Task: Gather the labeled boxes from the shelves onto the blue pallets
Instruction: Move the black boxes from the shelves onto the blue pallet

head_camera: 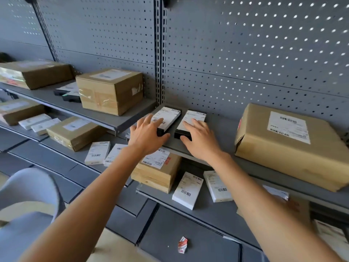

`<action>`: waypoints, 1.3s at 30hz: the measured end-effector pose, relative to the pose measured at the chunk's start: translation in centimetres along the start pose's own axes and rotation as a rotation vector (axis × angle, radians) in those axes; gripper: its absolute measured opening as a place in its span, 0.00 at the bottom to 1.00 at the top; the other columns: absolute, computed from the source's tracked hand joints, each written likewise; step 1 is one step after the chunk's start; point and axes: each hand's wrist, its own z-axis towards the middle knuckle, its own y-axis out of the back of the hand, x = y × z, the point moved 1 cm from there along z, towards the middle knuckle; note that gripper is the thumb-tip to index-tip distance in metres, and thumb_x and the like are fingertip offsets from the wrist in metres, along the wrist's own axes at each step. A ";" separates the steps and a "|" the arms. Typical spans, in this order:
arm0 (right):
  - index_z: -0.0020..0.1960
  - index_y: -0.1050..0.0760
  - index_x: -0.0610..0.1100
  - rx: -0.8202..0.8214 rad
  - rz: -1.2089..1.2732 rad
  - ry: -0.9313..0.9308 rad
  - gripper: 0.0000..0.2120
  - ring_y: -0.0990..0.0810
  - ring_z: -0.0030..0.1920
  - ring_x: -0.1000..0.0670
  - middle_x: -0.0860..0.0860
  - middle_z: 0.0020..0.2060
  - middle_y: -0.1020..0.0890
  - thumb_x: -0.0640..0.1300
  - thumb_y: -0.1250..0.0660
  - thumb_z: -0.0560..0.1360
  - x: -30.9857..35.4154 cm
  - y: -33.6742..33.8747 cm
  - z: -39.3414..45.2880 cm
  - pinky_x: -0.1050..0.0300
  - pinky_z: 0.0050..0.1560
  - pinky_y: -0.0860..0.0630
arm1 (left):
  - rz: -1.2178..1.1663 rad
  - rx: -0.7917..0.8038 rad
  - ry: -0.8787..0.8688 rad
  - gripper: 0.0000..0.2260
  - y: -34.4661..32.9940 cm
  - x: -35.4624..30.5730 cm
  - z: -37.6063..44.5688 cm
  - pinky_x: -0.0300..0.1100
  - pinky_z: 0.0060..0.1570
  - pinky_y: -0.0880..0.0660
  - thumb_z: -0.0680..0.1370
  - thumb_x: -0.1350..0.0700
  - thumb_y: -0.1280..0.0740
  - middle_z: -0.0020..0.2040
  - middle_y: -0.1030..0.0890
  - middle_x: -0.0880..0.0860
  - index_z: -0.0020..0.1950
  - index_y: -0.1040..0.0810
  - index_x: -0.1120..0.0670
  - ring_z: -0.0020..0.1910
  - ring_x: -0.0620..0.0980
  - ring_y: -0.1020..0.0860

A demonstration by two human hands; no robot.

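Two flat black boxes with white barcode labels lie side by side on the grey upper shelf (222, 129), by the upright post. My left hand (145, 135) holds the left black box (168, 115), fingers over its top and left side and thumb against its near end. In the same way, my right hand (200, 140) holds the right black box (196, 115), fingers on the label and thumb at the near end. Both boxes still rest on the shelf. No blue pallet is in view.
A large brown labeled carton (283, 148) sits on the same shelf to the right. Another brown carton (111, 89) stands on the left bay. Below lie small white labeled boxes (187, 190) and a brown box (156, 173). A grey chair back (28, 186) is at lower left.
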 end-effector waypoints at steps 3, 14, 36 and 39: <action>0.78 0.38 0.51 0.019 0.004 -0.014 0.25 0.45 0.77 0.44 0.48 0.78 0.38 0.55 0.42 0.83 0.5 -0.4 0.3 0.40 0.72 0.39 | -0.015 0.032 -0.011 0.29 -0.5 0.7 0.5 0.63 0.72 0.42 0.78 0.35 0.38 0.81 0.41 0.53 0.78 0.37 0.40 0.78 0.59 0.40; 0.54 0.27 0.47 -0.201 0.042 -0.158 0.20 0.27 0.61 0.46 0.52 0.56 0.21 0.62 0.32 0.75 2.2 -1.9 0.8 0.43 0.55 0.24 | -0.111 0.000 -0.066 0.25 -0.5 2.5 0.7 0.59 0.70 0.37 0.79 0.40 0.35 0.79 0.38 0.51 0.76 0.33 0.41 0.75 0.58 0.38; 0.60 0.20 0.46 -0.323 -0.041 -0.134 0.15 0.31 0.63 0.46 0.52 0.58 0.20 0.49 0.36 0.76 3.5 0.5 -2.4 0.45 0.54 0.29 | -0.132 -0.160 -0.119 0.23 1.5 4.0 -1.9 0.57 0.59 0.25 0.80 0.42 0.35 0.78 0.36 0.53 0.75 0.30 0.43 0.74 0.58 0.38; 0.57 0.19 0.45 -0.404 -0.055 -0.101 0.13 0.31 0.62 0.47 0.52 0.58 0.20 0.48 0.36 0.76 3.9 2.5 -3.2 0.45 0.54 0.27 | -0.151 -0.213 -0.147 0.23 2.5 3.5 -2.3 0.58 0.58 0.23 0.80 0.42 0.35 0.78 0.36 0.53 0.75 0.29 0.43 0.73 0.58 0.37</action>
